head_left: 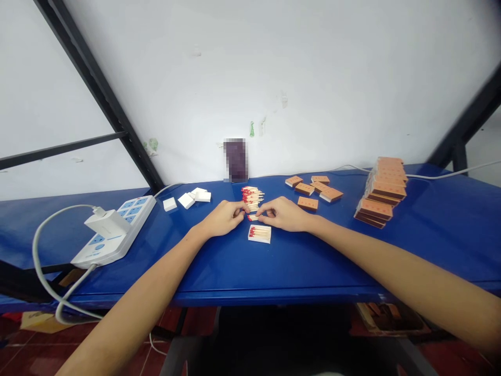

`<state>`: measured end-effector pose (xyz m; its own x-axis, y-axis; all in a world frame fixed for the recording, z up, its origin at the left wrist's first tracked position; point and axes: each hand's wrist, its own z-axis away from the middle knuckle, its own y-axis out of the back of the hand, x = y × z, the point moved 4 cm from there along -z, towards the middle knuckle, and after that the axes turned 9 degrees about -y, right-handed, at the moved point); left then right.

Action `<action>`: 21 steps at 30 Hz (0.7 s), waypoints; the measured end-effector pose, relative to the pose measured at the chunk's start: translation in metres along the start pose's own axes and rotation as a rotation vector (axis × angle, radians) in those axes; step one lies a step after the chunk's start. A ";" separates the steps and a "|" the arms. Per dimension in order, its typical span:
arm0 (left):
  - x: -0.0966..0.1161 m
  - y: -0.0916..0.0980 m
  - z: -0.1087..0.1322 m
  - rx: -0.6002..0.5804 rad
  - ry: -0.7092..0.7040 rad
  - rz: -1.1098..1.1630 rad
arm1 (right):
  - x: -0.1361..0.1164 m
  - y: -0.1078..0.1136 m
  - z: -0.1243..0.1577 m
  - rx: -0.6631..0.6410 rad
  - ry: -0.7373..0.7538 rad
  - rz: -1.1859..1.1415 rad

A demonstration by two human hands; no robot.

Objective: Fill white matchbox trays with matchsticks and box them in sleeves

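My left hand (224, 218) and my right hand (285, 214) face each other across a small bunch of matches (253, 218). My left fingertips are closed at the red heads, my right fingertips at the bare wooden ends. Just beyond my fingers lies a larger pile of red-headed matches (252, 195), its near part partly covered by the fingers. Nearer to me, an open white matchbox tray (260, 239) holds several matches, their heads pointing left.
White trays (202, 197) lie left on the blue table (235, 277). Orange matchboxes (307, 203) are scattered right of the pile, with taller stacks (387, 183) farther right. A power strip (117, 237) with a plugged-in charger and looping cable is at far left. A blurred dark object (236, 160) leans on the wall.
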<state>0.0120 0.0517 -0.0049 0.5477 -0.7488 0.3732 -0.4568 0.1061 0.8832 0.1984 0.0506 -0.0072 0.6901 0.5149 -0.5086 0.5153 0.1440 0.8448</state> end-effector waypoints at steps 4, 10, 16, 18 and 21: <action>0.001 0.000 0.000 -0.016 -0.023 -0.007 | -0.001 0.001 0.001 -0.013 0.012 -0.034; 0.002 0.002 0.000 0.001 -0.026 -0.037 | 0.000 -0.001 0.000 -0.001 0.026 0.008; 0.002 0.003 0.000 0.015 -0.019 -0.107 | 0.001 0.000 0.001 0.010 0.038 -0.051; 0.002 0.003 0.000 0.016 -0.021 -0.116 | 0.002 0.001 0.001 0.035 0.050 -0.070; 0.004 0.003 0.000 0.021 -0.027 -0.127 | 0.002 0.002 0.000 0.055 0.068 -0.053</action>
<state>0.0130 0.0494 -0.0012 0.5831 -0.7729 0.2504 -0.3998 -0.0046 0.9166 0.2004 0.0520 -0.0065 0.6259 0.5644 -0.5382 0.5786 0.1267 0.8057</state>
